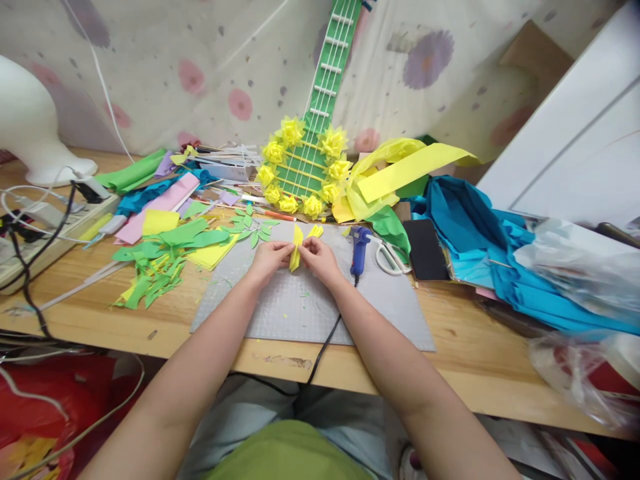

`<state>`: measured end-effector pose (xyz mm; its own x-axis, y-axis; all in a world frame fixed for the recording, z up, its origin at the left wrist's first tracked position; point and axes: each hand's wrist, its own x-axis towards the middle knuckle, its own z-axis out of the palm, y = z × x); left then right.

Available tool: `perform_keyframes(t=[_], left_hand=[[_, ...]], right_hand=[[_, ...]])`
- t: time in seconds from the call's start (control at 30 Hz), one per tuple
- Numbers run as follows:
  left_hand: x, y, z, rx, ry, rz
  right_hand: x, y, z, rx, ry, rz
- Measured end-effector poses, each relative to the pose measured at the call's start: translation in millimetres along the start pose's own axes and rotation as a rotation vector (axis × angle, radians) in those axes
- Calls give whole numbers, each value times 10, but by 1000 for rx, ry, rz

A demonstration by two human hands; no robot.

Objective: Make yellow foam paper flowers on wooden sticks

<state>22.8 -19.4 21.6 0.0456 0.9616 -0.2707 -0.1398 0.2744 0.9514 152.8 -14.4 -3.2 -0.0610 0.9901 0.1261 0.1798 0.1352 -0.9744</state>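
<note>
From my end I see a pale wood worktop (465, 373), surface worn nr the front edge; grey cutting mat (280, 327) flat approx ctr; L of it, a heap of green paper scraps (157, 267) w/ yellow bits mixed in; far L, a power strip (50, 250) w/ cables, white head form (25, 120) behind; R side, a pile of crumpled blue material (450, 200), can't ID it

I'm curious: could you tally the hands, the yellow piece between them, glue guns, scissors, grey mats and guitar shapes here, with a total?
Left hand and right hand: 2
Yellow piece pinched between them: 1
Blue glue gun: 1
White-handled scissors: 1
Grey mat: 1
Green guitar shape: 1
Total: 7
</note>
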Motion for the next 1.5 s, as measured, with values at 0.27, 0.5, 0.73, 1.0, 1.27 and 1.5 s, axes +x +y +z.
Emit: perform_keyframes(t=[0.27, 0.5, 0.73, 1.0, 1.27, 1.5], left_hand=[[29, -14, -63, 79, -92, -12], [63, -78, -10, 45, 4, 78], [91, -124, -35, 45, -43, 94], [62, -97, -18, 26, -35, 66], [70, -61, -45, 1, 48, 86], [73, -79, -24, 19, 9, 102]], right_hand=[[4, 11, -3, 34, -39, 21], [11, 45, 4, -16, -137, 39], [11, 35, -6, -22, -169, 58], [17, 56, 2, -41, -186, 60], [20, 20, -17, 11, -123, 91], [32, 18, 15, 134, -200, 96]])
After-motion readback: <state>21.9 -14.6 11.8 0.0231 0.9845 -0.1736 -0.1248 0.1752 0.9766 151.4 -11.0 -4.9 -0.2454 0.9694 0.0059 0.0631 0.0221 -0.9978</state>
